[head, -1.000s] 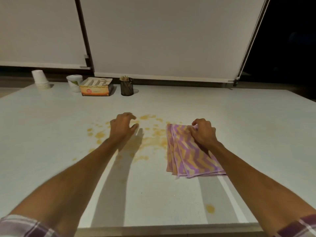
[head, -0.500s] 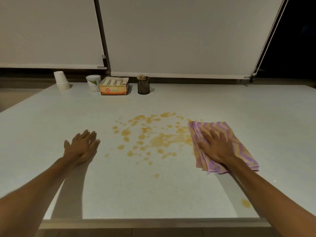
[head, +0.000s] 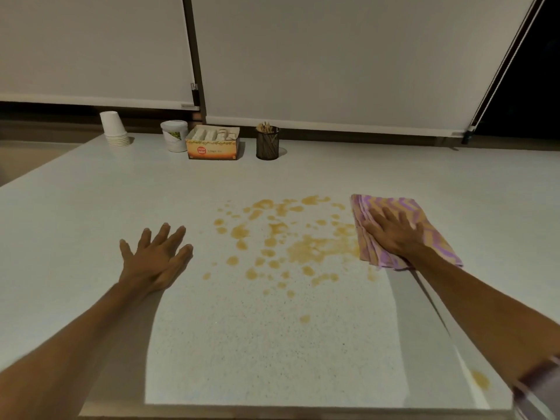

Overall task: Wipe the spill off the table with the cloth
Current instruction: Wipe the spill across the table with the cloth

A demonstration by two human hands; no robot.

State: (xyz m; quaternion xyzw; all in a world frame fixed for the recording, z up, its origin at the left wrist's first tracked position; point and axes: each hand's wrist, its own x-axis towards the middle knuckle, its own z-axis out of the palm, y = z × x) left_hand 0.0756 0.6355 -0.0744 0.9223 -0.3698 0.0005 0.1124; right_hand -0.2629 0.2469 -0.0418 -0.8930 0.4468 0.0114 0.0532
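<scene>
From the head camera, the right hand (head: pixel 394 234) now lies flat with fingers spread on top of the folded pink-and-yellow striped cloth (head: pixel 424 231), pressing it onto the tabletop (head: pixel 91 222) at the right edge of the orange spill (head: pixel 288 241); a second ago its fingers were bunched on the cloth's far edge, so the hand has gone from gathering the cloth to a wiping press. The left hand (head: pixel 154 256) has moved off the spill to its left and rests open, palm down, fingers splayed, holding nothing, probably as a brace. The spill is fully exposed and looks unwiped, with stray drops nearer the person and one at the front right edge. The judgement is that wiping is about to begin with a leftward sweep. Paper cups (head: pixel 113 128), a white tub (head: pixel 175 135), a tea box (head: pixel 212 144) and a mesh holder (head: pixel 267 143) stand well clear at the back.
</scene>
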